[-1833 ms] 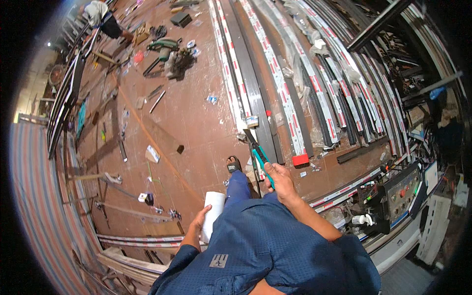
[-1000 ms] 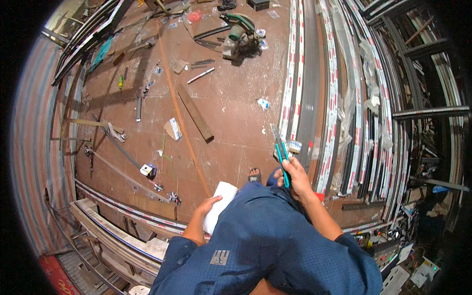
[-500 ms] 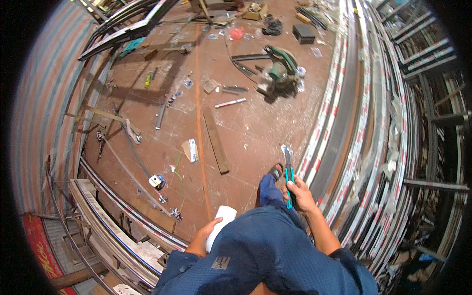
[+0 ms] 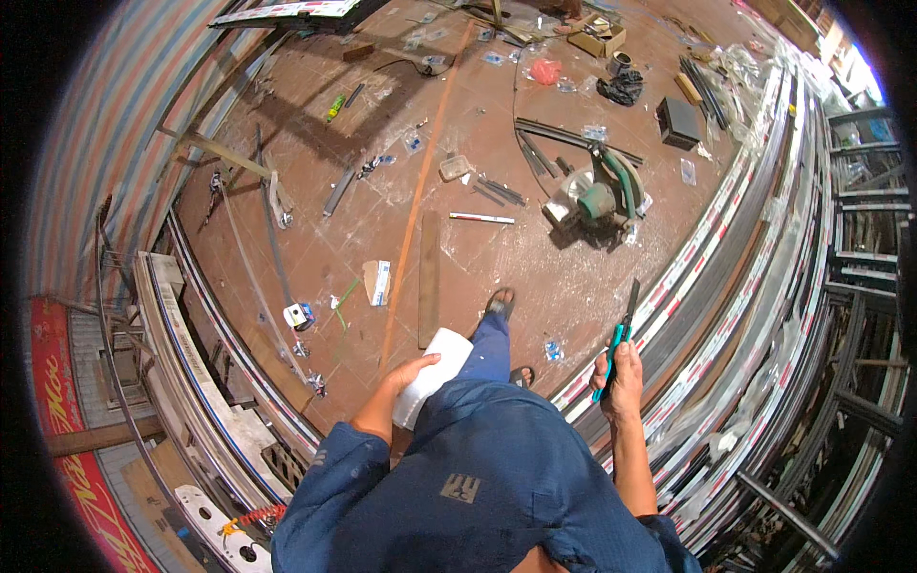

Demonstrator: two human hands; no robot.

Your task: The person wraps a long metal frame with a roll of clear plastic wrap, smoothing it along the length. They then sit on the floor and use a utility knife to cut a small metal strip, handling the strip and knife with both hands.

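My left hand (image 4: 411, 374) is closed round a white roll (image 4: 436, 377), held tilted beside my blue trouser leg (image 4: 490, 344). What the roll is made of, I cannot tell. Out to the right, my right hand (image 4: 623, 380) grips a teal-handled tool with a narrow dark blade (image 4: 632, 298) pointing away from me. That tool is over long wrapped profiles (image 4: 650, 334) lying along the right side. Sandals (image 4: 501, 303) show on my feet, one ahead of the other.
A green cut-off saw (image 4: 600, 199) stands ahead on the red-brown floor, near dark bars (image 4: 579, 143) and a grey box (image 4: 678, 124). A long wooden strip (image 4: 429, 277) lies in front of me. Metal frames (image 4: 205, 353) line the left; racks (image 4: 864, 315) stand at right.
The view has swung and more floor shows ahead. My right hand has moved rightward with the teal tool, over the profiles. The white roll stays in my left hand, now higher.
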